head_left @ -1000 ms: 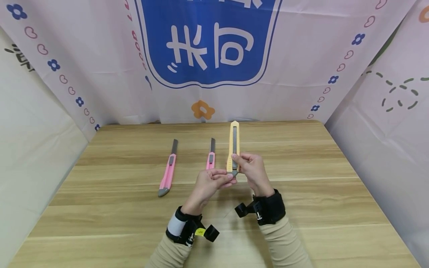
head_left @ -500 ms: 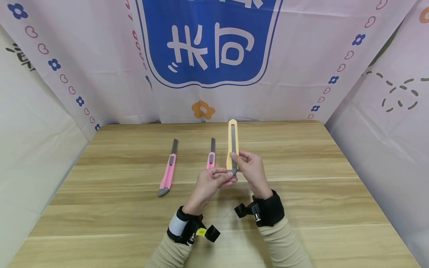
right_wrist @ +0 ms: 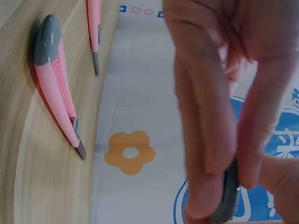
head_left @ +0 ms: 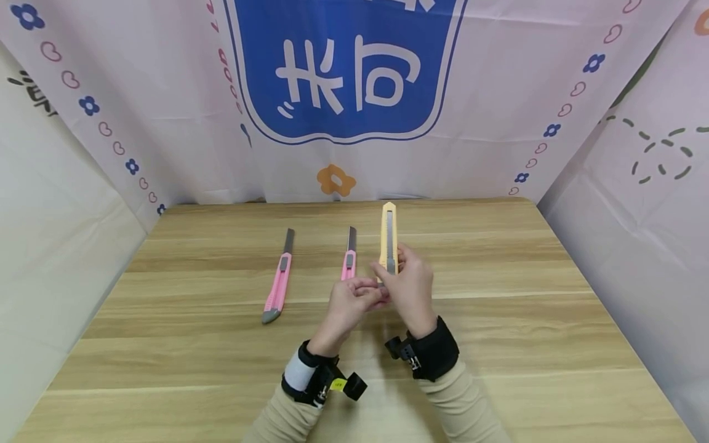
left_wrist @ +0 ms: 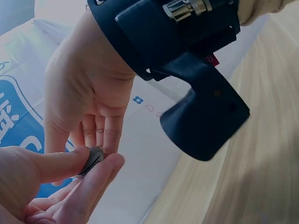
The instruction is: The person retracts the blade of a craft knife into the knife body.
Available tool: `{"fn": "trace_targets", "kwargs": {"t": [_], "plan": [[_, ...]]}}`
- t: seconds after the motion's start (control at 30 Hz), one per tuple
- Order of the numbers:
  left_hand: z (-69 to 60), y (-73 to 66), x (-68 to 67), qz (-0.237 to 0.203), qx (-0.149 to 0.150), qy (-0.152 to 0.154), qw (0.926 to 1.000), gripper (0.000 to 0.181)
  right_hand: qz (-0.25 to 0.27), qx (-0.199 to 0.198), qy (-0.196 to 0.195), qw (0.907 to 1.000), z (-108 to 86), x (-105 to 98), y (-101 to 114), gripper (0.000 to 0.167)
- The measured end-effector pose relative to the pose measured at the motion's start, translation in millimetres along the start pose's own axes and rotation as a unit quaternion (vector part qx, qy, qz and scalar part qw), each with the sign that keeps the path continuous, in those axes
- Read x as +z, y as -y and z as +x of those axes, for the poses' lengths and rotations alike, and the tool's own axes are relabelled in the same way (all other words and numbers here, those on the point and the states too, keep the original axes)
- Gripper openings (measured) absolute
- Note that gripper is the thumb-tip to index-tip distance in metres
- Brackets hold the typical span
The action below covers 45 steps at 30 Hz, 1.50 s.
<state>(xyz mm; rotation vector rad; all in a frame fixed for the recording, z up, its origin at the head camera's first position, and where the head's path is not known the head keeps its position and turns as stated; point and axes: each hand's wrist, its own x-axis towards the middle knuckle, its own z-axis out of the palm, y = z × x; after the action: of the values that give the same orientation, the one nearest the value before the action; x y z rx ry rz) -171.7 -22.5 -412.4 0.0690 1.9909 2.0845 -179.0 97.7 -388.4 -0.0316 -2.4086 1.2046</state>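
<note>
Here, below white characters (head_left: pixel 359 74) on blue, left hand (head_left: pixel 349 303) and right hand (head_left: pixel 413 289), fingers round a yellow cutter (head_left: pixel 389 237).

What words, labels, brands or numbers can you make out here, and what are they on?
"米", seemingly, on the blue badge; its other white characters: unsure.
Red lettering beside the badge, dark writing on the left cloth: unreadable.
Yellow tag, left wrist; red tag, right wrist: too small.
Yellow knife, pink knives: no text discernible.
</note>
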Motion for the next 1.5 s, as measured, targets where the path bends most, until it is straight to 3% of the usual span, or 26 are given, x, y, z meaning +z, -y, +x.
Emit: {"fn": "trace_targets", "kwargs": {"t": [0.4, 0.6, 0.77, 0.9, 1.1, 1.37, 1.5], "plan": [[4.0, 5.9, 2.8, 0.081, 0.001, 0.046, 0.9957, 0.015, -0.09, 0.098, 0.063, 0.9892, 4.1, -11.8, -3.2, 0.043], [4.7, 8.4, 1.5, 0.095, -0.011, 0.076, 0.9925, 0.019, -0.086, 0.099, 0.099, 0.9864, 7.8, -15.4, -8.7, 0.037], [5.8, 7.7, -5.2, 0.11, -0.022, 0.099, 0.9887, 0.026, -0.074, 0.131, 0.136, 0.9792, 11.6, -16.7, -15.3, 0.037], [7.8, 5.8, -15.7, 0.111, -0.022, 0.095, 0.989, 0.031, -0.093, 0.154, 0.154, 0.9716, 14.8, -16.4, -25.5, 0.031], [10.5, 0.4, -29.8, 0.077, -0.027, 0.084, 0.9931, 0.034, -0.137, 0.179, 0.187, 0.9562, 18.9, -15.8, -41.9, 0.024], [9.1, -5.9, -34.2, 0.025, -0.063, 0.036, 0.9971, 0.034, -0.16, 0.215, 0.227, 0.9362, 21.1, -13.8, -57.0, 0.023], [8.9, -6.9, -34.6, 0.019, -0.067, 0.032, 0.997, 0.033, -0.173, 0.217, 0.227, 0.9335, 20.1, -10.4, -65.0, 0.022]]}}
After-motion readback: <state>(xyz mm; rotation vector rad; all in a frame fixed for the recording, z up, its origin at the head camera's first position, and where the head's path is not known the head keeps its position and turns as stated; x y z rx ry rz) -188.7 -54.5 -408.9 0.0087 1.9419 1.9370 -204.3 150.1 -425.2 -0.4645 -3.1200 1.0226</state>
